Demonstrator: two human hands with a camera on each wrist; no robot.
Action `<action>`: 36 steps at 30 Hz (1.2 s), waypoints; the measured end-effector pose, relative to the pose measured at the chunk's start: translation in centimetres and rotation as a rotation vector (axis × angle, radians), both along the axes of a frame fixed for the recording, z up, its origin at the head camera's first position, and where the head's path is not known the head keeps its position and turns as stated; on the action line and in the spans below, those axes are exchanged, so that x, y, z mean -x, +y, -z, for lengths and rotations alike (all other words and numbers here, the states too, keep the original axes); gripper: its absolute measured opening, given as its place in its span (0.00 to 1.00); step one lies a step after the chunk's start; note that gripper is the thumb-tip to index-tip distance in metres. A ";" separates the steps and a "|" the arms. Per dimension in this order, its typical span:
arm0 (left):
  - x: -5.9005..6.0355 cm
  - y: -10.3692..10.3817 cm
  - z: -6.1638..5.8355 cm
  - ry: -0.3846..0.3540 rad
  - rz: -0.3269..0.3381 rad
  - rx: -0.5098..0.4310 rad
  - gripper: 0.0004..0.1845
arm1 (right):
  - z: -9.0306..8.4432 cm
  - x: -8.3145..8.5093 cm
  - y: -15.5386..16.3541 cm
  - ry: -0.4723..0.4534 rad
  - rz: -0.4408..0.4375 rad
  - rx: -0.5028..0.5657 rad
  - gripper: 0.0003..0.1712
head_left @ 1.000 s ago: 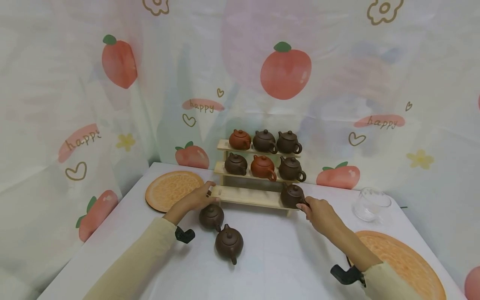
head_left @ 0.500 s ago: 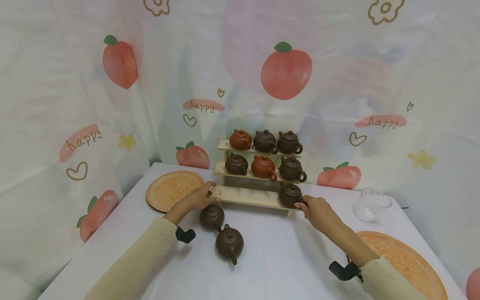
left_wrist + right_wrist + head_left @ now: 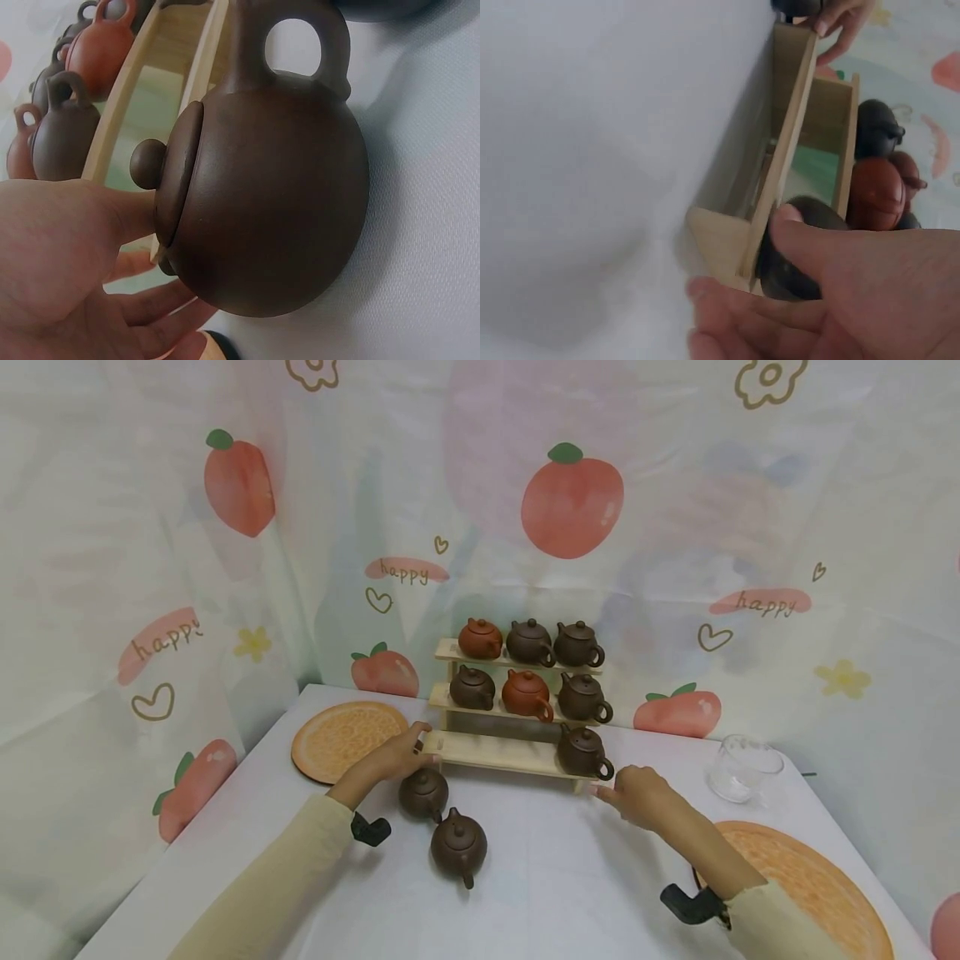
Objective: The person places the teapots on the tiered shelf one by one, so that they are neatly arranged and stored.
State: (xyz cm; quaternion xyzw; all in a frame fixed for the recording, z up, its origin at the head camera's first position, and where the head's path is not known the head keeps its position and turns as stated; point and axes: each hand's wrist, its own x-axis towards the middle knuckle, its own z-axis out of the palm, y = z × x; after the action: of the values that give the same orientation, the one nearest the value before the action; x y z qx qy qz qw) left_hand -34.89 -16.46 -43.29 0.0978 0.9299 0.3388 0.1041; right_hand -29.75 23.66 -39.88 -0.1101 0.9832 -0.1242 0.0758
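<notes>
A three-tier wooden display stand stands at the back middle of the table. My left hand grips the left end of its bottom shelf, thumb against the edge. A dark brown teapot sits upright at that shelf's right end, handle towards my right hand. This hand is just off the handle and holds nothing; its thumb points at the shelf's end. Below my left hand, two dark brown teapots, the nearer teapot and the farther teapot, stand on the table. One teapot fills the left wrist view.
The upper two shelves carry dark teapots and red-brown ones, such as this red teapot. A round orange mat lies at the left, another orange mat at the right under my forearm. A clear glass vessel stands at the back right.
My right hand slid the teapot slightly left on the bottom shelf, then let go of its handle and moved a little down and right. My left hand has stayed in place.
</notes>
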 end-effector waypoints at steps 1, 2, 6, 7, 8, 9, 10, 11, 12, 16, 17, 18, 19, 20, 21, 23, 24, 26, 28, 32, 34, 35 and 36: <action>0.0 0.0 0.0 -0.002 -0.003 0.000 0.35 | 0.0 -0.3 -0.2 -0.046 -0.001 -0.017 0.26; 0.0 0.1 -0.1 -0.003 -0.005 0.000 0.35 | 0.1 -0.6 -0.5 -0.075 -0.007 -0.022 0.26; 0.1 0.2 0.0 -0.002 -0.006 0.012 0.36 | 1.1 -2.2 -2.5 -0.070 -0.041 0.049 0.25; 0.1 0.2 0.1 -0.001 -0.005 0.013 0.36 | 1.4 -2.6 -3.3 -0.047 -0.060 0.081 0.25; 0.1 0.2 0.1 0.000 -0.005 0.014 0.36 | 1.8 -3.0 -4.0 -0.023 -0.079 0.117 0.24; 0.1 0.2 0.1 -0.001 -0.005 0.014 0.36 | 2.2 -3.4 -4.8 0.004 -0.104 0.150 0.25; 0.0 0.2 0.1 -0.001 -0.007 0.012 0.36 | 2.4 -3.9 -5.7 0.026 -0.134 0.183 0.25; 0.0 0.1 0.1 0.000 -0.008 0.010 0.36 | 2.7 -4.3 -6.6 0.045 -0.168 0.213 0.25; 0.0 0.1 0.0 -0.001 -0.010 0.008 0.36 | 3.0 -4.8 -7.5 0.056 -0.203 0.241 0.25; 0.0 0.1 0.0 0.001 -0.001 0.001 0.36 | 3.6 -6.8 -10.9 0.051 -0.314 0.321 0.29; 0.1 0.1 0.0 0.001 0.002 0.001 0.36 | 3.6 -7.3 -11.7 0.043 -0.330 0.331 0.30; 0.1 0.1 0.0 0.001 0.004 -0.001 0.36 | 3.7 -7.7 -12.3 0.037 -0.339 0.332 0.32; 0.1 0.1 0.0 0.000 0.004 -0.002 0.36 | 3.8 -8.0 -12.9 0.041 -0.346 0.327 0.33; 0.1 0.1 0.0 0.001 0.002 -0.002 0.36 | 3.9 -8.3 -13.4 0.045 -0.350 0.314 0.33; 0.0 0.1 0.0 0.000 -0.001 -0.004 0.36 | 4.0 -8.5 -13.9 0.053 -0.354 0.298 0.34; 0.0 0.1 0.1 -0.001 -0.007 -0.004 0.36 | 4.2 -8.8 -14.5 0.072 -0.356 0.264 0.36; 0.1 0.1 0.1 -0.003 -0.009 -0.003 0.36 | 4.3 -8.9 -14.6 0.083 -0.352 0.245 0.36; 0.1 0.1 0.2 -0.005 -0.008 0.003 0.36 | 4.4 -9.1 -14.8 0.092 -0.347 0.218 0.34; 0.1 0.2 0.2 -0.006 -0.005 0.007 0.36 | 4.3 -9.2 -14.7 0.091 -0.344 0.202 0.32; 0.0 0.2 0.1 -0.003 -0.001 -0.004 0.36 | 3.8 -9.2 -14.1 0.068 -0.359 0.158 0.24; -0.1 0.1 0.0 -0.001 -0.001 -0.010 0.35 | 3.7 -9.2 -13.9 0.047 -0.375 0.143 0.20; -0.1 0.0 0.0 -0.001 -0.001 -0.012 0.35 | 3.7 -9.2 -13.8 0.039 -0.382 0.143 0.19; -0.2 0.0 -0.1 0.003 0.002 -0.012 0.35 | 3.8 -9.2 -13.7 0.039 -0.389 0.141 0.19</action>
State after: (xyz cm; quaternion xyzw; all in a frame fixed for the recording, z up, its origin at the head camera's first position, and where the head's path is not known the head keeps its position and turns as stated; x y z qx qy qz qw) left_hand -34.72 -16.46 -43.22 0.0997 0.9279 0.3442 0.1025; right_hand -20.53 9.96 -43.64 -0.3054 0.9335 -0.1736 0.0713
